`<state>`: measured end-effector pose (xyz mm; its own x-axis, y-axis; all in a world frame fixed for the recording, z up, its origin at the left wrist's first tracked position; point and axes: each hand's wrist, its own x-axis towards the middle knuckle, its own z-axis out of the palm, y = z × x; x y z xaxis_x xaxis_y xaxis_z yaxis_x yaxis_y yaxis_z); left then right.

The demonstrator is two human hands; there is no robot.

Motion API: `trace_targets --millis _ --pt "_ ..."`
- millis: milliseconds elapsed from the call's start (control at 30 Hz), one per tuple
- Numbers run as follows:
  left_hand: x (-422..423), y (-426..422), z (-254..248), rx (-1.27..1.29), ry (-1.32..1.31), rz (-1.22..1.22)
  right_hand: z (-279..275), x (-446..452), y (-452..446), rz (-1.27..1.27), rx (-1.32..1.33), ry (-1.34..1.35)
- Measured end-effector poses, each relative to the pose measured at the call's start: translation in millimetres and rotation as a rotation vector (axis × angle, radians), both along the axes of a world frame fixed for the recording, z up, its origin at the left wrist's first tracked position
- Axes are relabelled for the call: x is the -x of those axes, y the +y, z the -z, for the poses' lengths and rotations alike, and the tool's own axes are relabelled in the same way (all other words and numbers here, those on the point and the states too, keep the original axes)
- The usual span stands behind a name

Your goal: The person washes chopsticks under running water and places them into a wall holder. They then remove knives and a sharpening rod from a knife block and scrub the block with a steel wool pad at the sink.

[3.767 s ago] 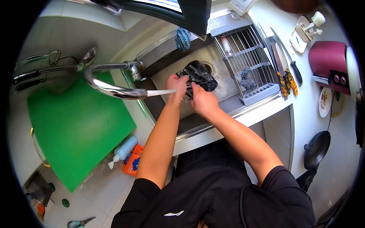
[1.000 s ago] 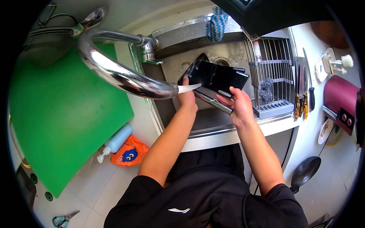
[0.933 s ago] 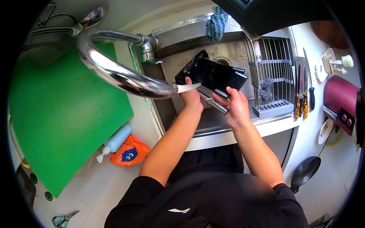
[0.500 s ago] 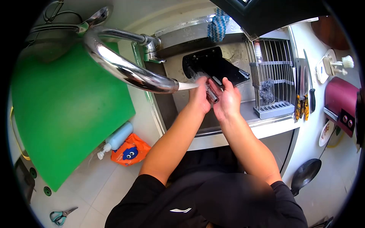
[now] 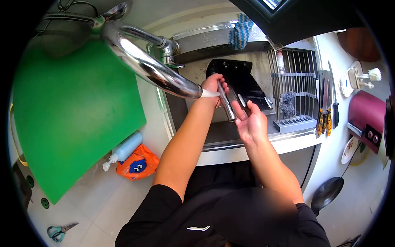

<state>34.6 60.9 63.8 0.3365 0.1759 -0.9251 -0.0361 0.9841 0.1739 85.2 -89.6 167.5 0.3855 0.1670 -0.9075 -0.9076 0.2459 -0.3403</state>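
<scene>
My left hand (image 5: 214,84) is wrapped round a shiny metal tube (image 5: 226,103) over the sink (image 5: 197,127). Water runs from the curved chrome faucet (image 5: 152,74) onto that hand and the tube. My right hand (image 5: 250,123) is palm up with its fingers apart, close to the tube's lower end, and holds nothing. Behind both hands a flat black object (image 5: 245,80) with a flanged end lies in the sink, wet and partly hidden by my left hand.
A drying rack (image 5: 298,123) with a steel scrubber spans the sink's right part. Knives (image 5: 326,99) lie beside it. A blue-and-white cloth (image 5: 241,33) hangs at the back. To the left are a green board (image 5: 78,115), a blue bottle (image 5: 126,147) and an orange pack (image 5: 138,164).
The black object went from near my hands to lying in the sink. My left hand now grips the tube, turned steeper under the water; my right hand has opened and moved off it.
</scene>
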Motion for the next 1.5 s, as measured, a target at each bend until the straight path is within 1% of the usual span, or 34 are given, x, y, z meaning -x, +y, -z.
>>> trace_targets --millis 33,67,133,167,200,267,300,333,400,467,533,567,600,667,700,733,800,833,867,933,967,1000,1067,1100,1133,1167,1200,1233,1267,1333,1367,1400,1467,1500 --pt "-3.2 4.2 4.4 0.025 0.015 -0.058 -2.6 1.8 -5.5 -0.039 -0.044 0.013" --pt "-3.8 3.2 8.1 0.026 0.013 -0.059 -2.5 2.0 -7.1 -0.040 -0.044 0.010" --pt "-6.4 -0.1 10.0 0.001 -0.008 -0.131 2.3 3.9 -9.4 -0.001 -0.010 0.087" --pt "-8.6 -5.6 10.7 -0.129 -0.008 -0.078 11.8 3.3 -13.9 -0.040 0.010 0.107" --pt "-12.2 -9.7 8.4 -0.130 -0.007 -0.078 18.4 3.1 -18.6 -0.039 0.009 0.108" --pt "-22.6 -15.8 -6.8 -0.276 0.181 -0.129 24.7 3.7 -26.4 -0.055 -0.018 0.118" --pt "-26.6 -20.9 -22.8 -0.253 0.191 -0.192 20.2 3.0 -25.9 -0.055 -0.005 0.139" --pt "-29.3 -25.1 -28.7 -0.254 0.189 -0.190 21.7 4.4 -28.9 -0.052 -0.006 0.137" --pt "-32.7 -30.8 -40.2 -0.423 0.248 -0.051 24.8 10.3 -38.2 -0.034 0.018 0.142" --pt "-30.4 -35.2 -51.6 -0.424 0.233 -0.026 22.0 18.5 -50.4 -0.073 0.009 0.137" --pt "-28.6 -39.1 -59.6 -0.522 0.185 0.103 17.0 23.8 -52.2 -0.168 0.058 0.075" --pt "-26.3 -40.0 -61.2 -0.527 0.175 0.143 13.6 27.3 -53.2 -0.149 0.158 0.054" --pt "-23.6 -41.6 -60.3 -0.531 0.172 0.146 0.3 27.8 -47.5 -0.145 0.155 0.052" --pt "-17.3 -46.6 -54.1 -0.667 0.086 0.218 -18.1 27.0 -42.2 -0.265 0.109 -0.114" --pt "-11.6 -49.2 -47.7 -0.699 0.087 0.242 -21.5 23.5 -39.8 -0.347 0.091 -0.192" --pt "-4.3 -51.2 -38.3 -0.699 0.083 0.248 -23.7 19.2 -36.1 -0.340 0.092 -0.193" --pt "8.9 -51.0 -24.4 -0.883 -0.090 0.332 -22.8 9.3 -24.1 -0.360 0.043 -0.293" --pt "14.1 -51.5 -25.5 -0.945 -0.067 0.384 -12.3 7.9 -20.3 -0.371 0.040 -0.393" --pt "21.9 -49.4 -26.8 -0.944 -0.069 0.390 2.5 4.4 -18.2 -0.365 0.042 -0.391" --pt "40.8 -44.2 -28.7 -0.839 0.017 0.639 30.4 -2.8 -15.7 -0.756 0.245 -0.929" --pt "47.4 -44.2 -30.2 -0.831 0.052 0.662 40.3 -2.7 -15.2 -0.887 0.261 -1.054" --pt "52.5 -45.8 -24.7 -0.832 0.051 0.666 42.3 1.0 -14.8 -0.883 0.261 -1.053" --pt "63.5 -47.1 -6.1 -0.838 0.011 0.350 41.5 14.5 -12.1 -1.176 0.308 -1.176" --pt "64.9 -44.8 -5.7 -0.828 0.033 0.335 28.1 20.9 -9.9 -1.225 0.349 -1.259" --pt "71.5 -43.9 3.8 -0.826 0.036 0.336 19.5 23.3 -7.3 -1.226 0.348 -1.256" --pt "78.7 -42.1 12.8 -1.259 0.095 0.572 12.5 25.1 -5.1 -1.315 0.314 -1.339" --pt "81.2 -38.3 3.9 -1.346 0.164 0.783 5.7 25.7 -1.0 -1.403 0.277 -1.424" --pt "83.4 -34.5 -5.7 -1.445 0.236 0.998 -1.4 26.3 5.7 -1.428 0.210 -1.435" --pt "85.7 -30.6 -15.5 -1.548 0.297 1.194 -4.6 27.1 14.4 -1.428 0.207 -1.437" --pt "81.0 -35.4 -21.9 -1.231 0.066 0.785 -6.2 28.6 34.7 -1.539 0.175 -1.389" --pt "81.0 -36.9 -25.7 -1.148 0.010 0.687 9.4 33.6 46.5 -1.520 0.259 -1.406" --pt "81.2 -38.5 -29.2 -1.066 -0.042 0.586 19.7 32.3 60.5 -1.517 0.259 -1.407" --pt "87.0 -41.5 -36.2 -1.321 0.156 0.684 36.5 21.4 88.2 -1.557 0.389 -1.318" --pt "84.8 -43.9 -27.5 -1.062 0.069 0.384 41.0 11.7 97.4 -1.556 0.388 -1.317"
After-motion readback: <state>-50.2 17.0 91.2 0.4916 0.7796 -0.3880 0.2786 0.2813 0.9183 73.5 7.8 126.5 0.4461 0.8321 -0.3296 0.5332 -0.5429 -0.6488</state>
